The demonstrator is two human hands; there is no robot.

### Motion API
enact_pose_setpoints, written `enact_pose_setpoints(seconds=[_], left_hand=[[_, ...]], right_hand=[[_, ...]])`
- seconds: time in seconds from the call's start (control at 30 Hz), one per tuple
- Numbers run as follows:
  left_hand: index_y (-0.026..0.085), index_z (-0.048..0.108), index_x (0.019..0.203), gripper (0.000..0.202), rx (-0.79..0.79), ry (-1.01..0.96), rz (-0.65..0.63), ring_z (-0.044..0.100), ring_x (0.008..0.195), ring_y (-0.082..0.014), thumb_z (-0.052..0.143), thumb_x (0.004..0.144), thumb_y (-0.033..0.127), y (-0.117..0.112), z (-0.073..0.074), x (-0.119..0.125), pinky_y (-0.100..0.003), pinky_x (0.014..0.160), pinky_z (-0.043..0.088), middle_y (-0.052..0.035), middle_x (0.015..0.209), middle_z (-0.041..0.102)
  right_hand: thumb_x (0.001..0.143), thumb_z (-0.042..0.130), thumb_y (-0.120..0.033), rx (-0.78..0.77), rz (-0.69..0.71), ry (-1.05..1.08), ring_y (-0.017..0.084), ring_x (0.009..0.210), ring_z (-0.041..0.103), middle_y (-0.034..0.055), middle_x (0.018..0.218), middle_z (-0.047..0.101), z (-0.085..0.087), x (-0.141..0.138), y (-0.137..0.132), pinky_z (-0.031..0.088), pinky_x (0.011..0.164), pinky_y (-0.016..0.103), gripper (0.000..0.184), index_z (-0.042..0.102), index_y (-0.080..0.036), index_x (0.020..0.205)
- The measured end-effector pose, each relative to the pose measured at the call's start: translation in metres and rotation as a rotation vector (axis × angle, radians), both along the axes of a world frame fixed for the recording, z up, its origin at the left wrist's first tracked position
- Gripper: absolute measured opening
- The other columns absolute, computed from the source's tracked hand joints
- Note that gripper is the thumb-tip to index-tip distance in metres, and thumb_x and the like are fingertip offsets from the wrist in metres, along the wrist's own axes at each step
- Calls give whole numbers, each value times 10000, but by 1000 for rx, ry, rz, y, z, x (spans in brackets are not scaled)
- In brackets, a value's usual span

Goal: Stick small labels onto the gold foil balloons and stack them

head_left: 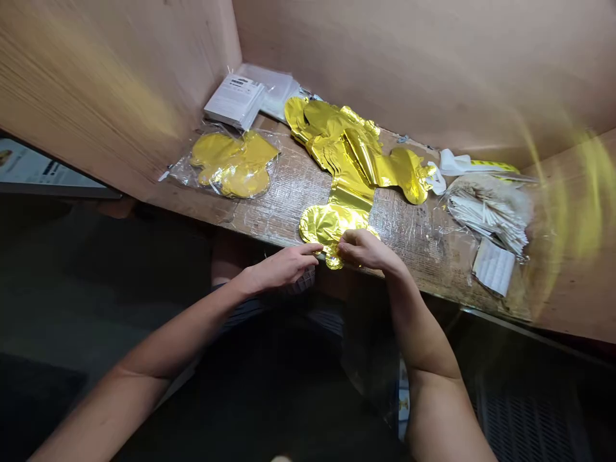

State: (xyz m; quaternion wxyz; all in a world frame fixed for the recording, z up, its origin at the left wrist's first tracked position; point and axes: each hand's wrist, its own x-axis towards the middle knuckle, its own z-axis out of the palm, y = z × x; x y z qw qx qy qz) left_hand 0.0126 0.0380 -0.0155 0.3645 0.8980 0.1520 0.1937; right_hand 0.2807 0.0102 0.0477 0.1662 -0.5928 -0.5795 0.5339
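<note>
A crumpled gold foil balloon (pixel 332 224) lies along the front edge of a scuffed wooden bench (pixel 409 250), its round lobe pinched in the curled right hand (pixel 366 250), while the nearly closed left hand (pixel 282 268) meets its rim, grip there hard to tell.

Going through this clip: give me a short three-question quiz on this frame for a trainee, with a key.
1. True or false: the right hand is on the gold foil.
2. What does the clear bag on the left hold? A gold foil, B loose screws, C a phone.
3. Fill in: the white sticks lie to the ___ of the hands.

Key: 1 true; 2 A; 3 right.
</note>
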Motion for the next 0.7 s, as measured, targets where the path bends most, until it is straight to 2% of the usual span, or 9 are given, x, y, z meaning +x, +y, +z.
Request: enact_pose_setpoints(seconds=[0.1,0.2,0.37,0.47,0.57,0.63,0.7], left_hand=[[172,768,1107,337,10,3,22,717,1238,-269,527,929,18,-3,-2,1,-370,1052,586,-166,1519,608],[174,758,1041,303,18,44,37,727,1204,-254,519,937,21,-5,-2,3,-349,1016,594,-142,1532,605],[165,703,934,255,69,157,58,754,1115,-244,504,922,5,-7,-1,5,-332,921,608,-121,1580,576],[165,692,947,243,99,190,52,761,1088,-241,497,940,21,-7,-3,5,-332,903,610,-122,1602,559],[179,714,1060,290,100,126,51,741,1184,-247,512,934,14,-9,-6,4,-339,997,594,-120,1594,569],[185,713,1163,354,105,55,56,693,1298,-260,517,929,6,-11,-7,5,-359,1092,559,-130,1614,546],[189,708,1205,383,105,25,59,668,1344,-265,517,928,4,-13,-7,7,-367,1121,545,-139,1649,502]], right_hand=[[903,674,-363,108,-11,-170,133,502,521,6,573,642,-8,-6,2,347,508,265,256,653,-202,706],[920,659,-313,256,5,-430,154,618,563,23,668,689,-15,-6,1,360,604,284,239,638,-214,704],[935,718,-460,416,-123,-700,222,741,572,62,820,696,-20,5,-12,344,686,323,245,625,-235,903],[1000,634,-456,546,-63,-680,247,871,590,81,916,688,-26,15,-14,375,799,354,228,617,-233,955],[1024,584,-446,563,85,-567,238,934,577,71,939,665,-34,20,-10,377,872,369,274,592,-225,862],[1028,553,-444,530,106,-485,211,852,552,48,851,629,-36,23,-6,383,829,353,337,554,-219,776],[1031,523,-478,446,104,-350,177,732,513,17,751,583,-34,29,0,381,734,324,399,530,-220,727]])
